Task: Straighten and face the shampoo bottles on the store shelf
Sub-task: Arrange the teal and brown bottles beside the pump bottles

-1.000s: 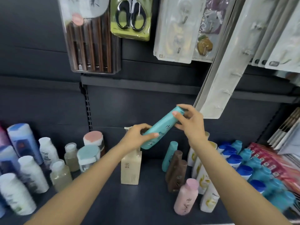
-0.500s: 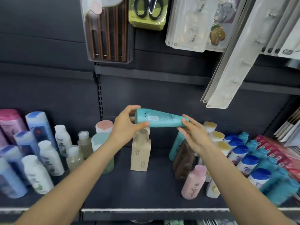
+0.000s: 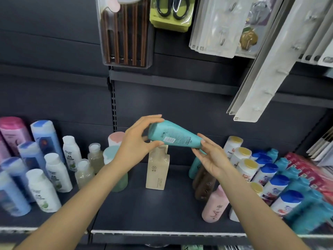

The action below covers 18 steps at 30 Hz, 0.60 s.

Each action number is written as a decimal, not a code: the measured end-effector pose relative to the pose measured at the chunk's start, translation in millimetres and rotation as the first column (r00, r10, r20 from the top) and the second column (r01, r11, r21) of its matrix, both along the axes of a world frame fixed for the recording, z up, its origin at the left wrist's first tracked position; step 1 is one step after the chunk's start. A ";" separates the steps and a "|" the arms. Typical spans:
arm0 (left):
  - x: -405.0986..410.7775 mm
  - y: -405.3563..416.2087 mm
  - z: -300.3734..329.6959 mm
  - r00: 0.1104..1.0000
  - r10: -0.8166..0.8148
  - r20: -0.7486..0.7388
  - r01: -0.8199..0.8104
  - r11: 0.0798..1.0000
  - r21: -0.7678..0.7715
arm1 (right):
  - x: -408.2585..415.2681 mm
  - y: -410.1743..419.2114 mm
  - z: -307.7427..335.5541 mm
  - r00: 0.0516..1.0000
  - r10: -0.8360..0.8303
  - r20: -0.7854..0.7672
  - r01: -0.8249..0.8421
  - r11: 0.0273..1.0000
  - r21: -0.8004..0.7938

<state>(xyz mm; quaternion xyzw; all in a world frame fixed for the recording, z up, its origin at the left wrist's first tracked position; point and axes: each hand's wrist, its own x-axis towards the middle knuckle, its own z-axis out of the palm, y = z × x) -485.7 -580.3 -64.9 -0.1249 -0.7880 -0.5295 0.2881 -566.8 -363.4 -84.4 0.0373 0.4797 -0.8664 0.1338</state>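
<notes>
Teal shampoo bottle [image 3: 174,136] held in the air above the shelf [image 3: 144,213], lying near-horizontal, barcode label facing camera; left hand [image 3: 137,143] pinches its wide end, thumb under, fingers over; right hand [image 3: 212,156] fingers spread, tips touching narrow end; beige bottle [image 3: 157,172] upright directly below; brown bottles [image 3: 203,183] lower right.

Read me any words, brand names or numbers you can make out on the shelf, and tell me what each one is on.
"PAN", the cut-off start of a brand name: on a white bottle with a yellow cap.
Teal bottle held in both hands: logo, white barcode sticker, too small to read.
Beige bottle: round logo, small characters, unreadable.
Pink bottle: script mark, illegible.
Blue-capped bottles: labels blurred.
</notes>
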 end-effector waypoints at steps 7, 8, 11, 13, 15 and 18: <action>-13.3 -13.7 -12.8 0.950 -0.049 0.307 -0.106 0.878 0.467 | 1.1 -2.2 6.4 0.991 0.027 -0.133 -0.040 0.994 -0.097; -15.3 -13.9 -12.8 0.937 -0.095 0.335 -0.111 0.829 0.548 | 1.1 -2.9 7.7 0.986 0.040 -0.164 -0.056 0.994 -0.096; -20.4 -15.4 -12.6 0.889 -0.193 0.415 -0.139 0.750 0.647 | -0.8 -4.3 7.1 0.974 0.030 -0.226 -0.040 0.998 -0.040; -24.0 -17.1 -15.2 0.857 -0.243 0.454 -0.122 0.761 0.638 | -3.5 -3.9 5.8 0.976 -0.013 -0.216 0.015 1.000 0.006; -28.3 -17.6 -19.9 0.835 -0.287 0.470 -0.068 0.792 0.606 | -6.1 -2.5 4.3 0.979 -0.044 -0.199 0.052 0.998 0.032; -34.9 -12.4 -23.5 0.827 -0.291 0.481 -0.053 0.811 0.582 | -8.6 1.4 3.4 0.980 -0.093 -0.175 0.096 0.995 0.008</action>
